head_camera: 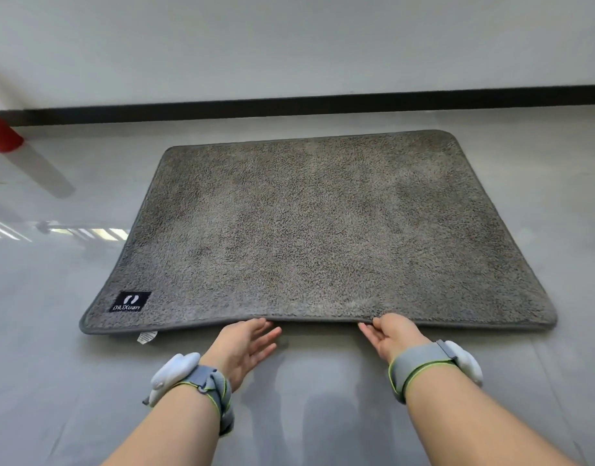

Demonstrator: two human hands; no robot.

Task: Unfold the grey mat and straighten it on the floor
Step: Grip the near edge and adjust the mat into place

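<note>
The grey mat lies spread open and flat on the floor, fluffy side up, with a black label at its near left corner and a white care tag poking out below. My left hand and my right hand sit at the mat's near edge, palms facing each other, fingers extended. The fingertips touch the edge, which is slightly lifted between the two hands. Whether the fingers pinch the edge is unclear. Both wrists carry grey straps with white devices.
The glossy grey floor surrounds the mat. A white wall with a black skirting strip runs behind it. A red and white post leans in at the far left.
</note>
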